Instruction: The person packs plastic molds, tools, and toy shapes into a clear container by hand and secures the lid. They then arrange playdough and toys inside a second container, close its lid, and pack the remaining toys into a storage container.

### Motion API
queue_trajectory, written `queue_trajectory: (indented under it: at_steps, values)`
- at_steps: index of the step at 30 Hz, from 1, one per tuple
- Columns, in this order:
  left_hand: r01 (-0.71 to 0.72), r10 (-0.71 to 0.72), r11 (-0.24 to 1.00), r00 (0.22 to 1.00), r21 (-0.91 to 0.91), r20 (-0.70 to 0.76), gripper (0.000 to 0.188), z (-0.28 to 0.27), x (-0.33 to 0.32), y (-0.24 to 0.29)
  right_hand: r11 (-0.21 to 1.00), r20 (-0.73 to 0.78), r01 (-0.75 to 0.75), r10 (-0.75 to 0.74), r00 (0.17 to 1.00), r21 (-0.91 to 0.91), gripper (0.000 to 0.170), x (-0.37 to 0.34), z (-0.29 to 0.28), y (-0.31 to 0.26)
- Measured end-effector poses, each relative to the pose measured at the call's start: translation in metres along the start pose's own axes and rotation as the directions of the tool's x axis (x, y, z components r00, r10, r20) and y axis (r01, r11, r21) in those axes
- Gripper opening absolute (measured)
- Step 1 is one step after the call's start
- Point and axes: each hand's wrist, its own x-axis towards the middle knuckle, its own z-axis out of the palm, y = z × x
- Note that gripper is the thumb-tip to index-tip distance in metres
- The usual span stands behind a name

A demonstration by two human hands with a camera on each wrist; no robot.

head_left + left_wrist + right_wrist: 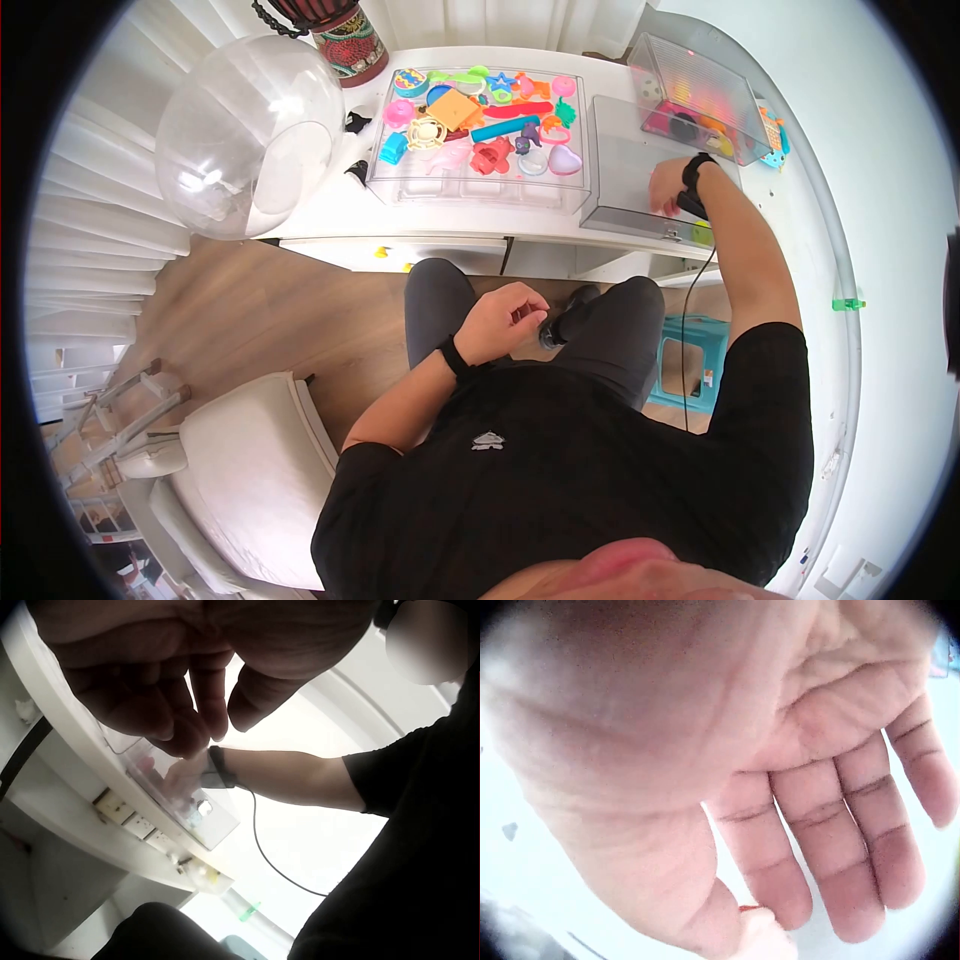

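1. Spanning the ground before the seated person [590,480]: white table [420,222], carrying the grey box [625,160], landmark for all below.
2. Pale armchair [250,470]: on the floor [350,300], well apart from the grey box, nearer the person and to its left.
3. Clear globe [215,110]: far left of the grey box, beyond the toy tray [500,190].
4. Toy tray: just beside the grey box, left side, crowded with bright toys.
5. Grey box: see-through, on the table; right hand [670,188] at its front right part. Clasped front wall faces the person. Rear right corner masked, so long axis cannot be told.
6. Clear case [735,100]: behind and right of the grey box, colourful pieces inside.
7. Blue stool [715,350]: on the floor, on the person's side of the grey box.
8. Right hand: left wrist view shows it through the grey box's clear wall. Fingers [851,900] nearly straight, thumb bent in toward the index. Cannot tell whether anything is pinched, nor whether fingertips touch the box bottom.
9. Left hand [502,322]: over the lap, clear of the grey box; fingers loosely bent, thumb near them, nothing seen in its hold.
10. Blue stick [505,128]: left of the grey box, in the toy tray; long axis mostly sideways, right end slightly farther back.
11. Pale patch [765,939], red-edged: at the right thumb tip, by the grey box; small toy or lit skin, cannot tell.
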Motion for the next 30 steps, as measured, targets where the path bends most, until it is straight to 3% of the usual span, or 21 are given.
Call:
queue_trajectory:
  at_steps: [3, 4, 6, 7, 8, 10, 12, 14, 16, 18, 20, 21, 23, 30]
  values:
    - [-0.023, 0.024, 1.0, 0.999, 0.014, -0.028, 0.012, -0.002, 0.0, 0.001, 0.956, -0.363, 0.224, -0.144, 0.921, 0.189, 0.018, -0.034, -0.01, 0.006]
    - [-0.024, 0.024, 1.0, 0.999, 0.015, -0.029, 0.012, -0.004, 0.001, 0.001, 0.956, -0.364, 0.225, -0.145, 0.92, 0.188, 0.018, -0.045, -0.012, 0.005]
    - [-0.024, 0.027, 0.998, 0.998, 0.061, -0.05, 0.012, -0.01, 0.005, 0.002, 0.905, -0.62, 0.342, -0.119, 0.776, 0.254, 0.02, -0.068, -0.007, 0.002]
    - [-0.024, 0.027, 0.998, 0.998, 0.061, -0.05, 0.012, -0.013, 0.008, 0.004, 0.881, -0.682, 0.398, -0.127, 0.721, 0.257, 0.022, -0.077, -0.002, -0.001]
    - [-0.044, 0.049, 0.997, 0.995, 0.064, -0.087, 0.013, -0.015, 0.011, 0.007, 0.88, -0.681, 0.398, -0.127, 0.721, 0.258, 0.022, -0.086, 0.005, -0.004]
    - [-0.066, 0.074, 0.996, 0.99, 0.066, -0.121, 0.013, -0.018, 0.02, 0.013, 0.705, -0.776, 0.621, -0.16, 0.611, 0.343, 0.023, -0.107, 0.021, -0.024]
    - [-0.12, 0.134, 0.989, 0.974, 0.088, -0.182, 0.018, -0.02, 0.03, 0.019, 0.652, -0.799, 0.675, -0.172, 0.576, 0.347, 0.018, -0.12, 0.045, -0.047]
    - [-0.198, 0.217, 0.975, 0.953, 0.105, -0.213, 0.023, -0.019, 0.041, 0.033, 0.409, -0.824, 0.835, -0.271, 0.497, 0.369, 0.013, -0.124, 0.07, -0.07]
    - [-0.273, 0.296, 0.954, 0.924, 0.124, -0.242, 0.027, -0.018, 0.052, 0.047, 0.254, -0.831, 0.879, -0.301, 0.468, 0.403, 0.012, -0.123, 0.097, -0.097]
    - [-0.362, 0.395, 0.916, 0.889, 0.171, -0.233, 0.035, -0.017, 0.059, 0.058, 0.161, -0.798, 0.872, -0.352, 0.489, 0.463, 0.012, -0.123, 0.119, -0.122]
    - [-0.377, 0.407, 0.91, 0.894, 0.174, -0.19, 0.037, -0.017, 0.064, 0.066, 0.05, -0.787, 0.858, -0.374, 0.491, 0.512, 0.014, -0.114, 0.139, -0.145]
    - [-0.389, 0.416, 0.904, 0.897, 0.177, -0.15, 0.038, -0.017, 0.065, 0.068, 0.047, -0.789, 0.859, -0.373, 0.489, 0.51, 0.014, -0.11, 0.148, -0.153]
    - [-0.413, 0.445, 0.886, 0.886, 0.212, -0.134, 0.038, -0.017, 0.068, 0.068, -0.076, -0.767, 0.802, -0.357, 0.533, 0.593, 0.016, -0.104, 0.161, -0.165]
    - [-0.426, 0.469, 0.853, 0.879, 0.301, -0.085, 0.035, -0.026, 0.064, 0.075, -0.209, -0.829, 0.816, -0.301, 0.471, 0.539, 0.017, -0.095, 0.18, -0.183]
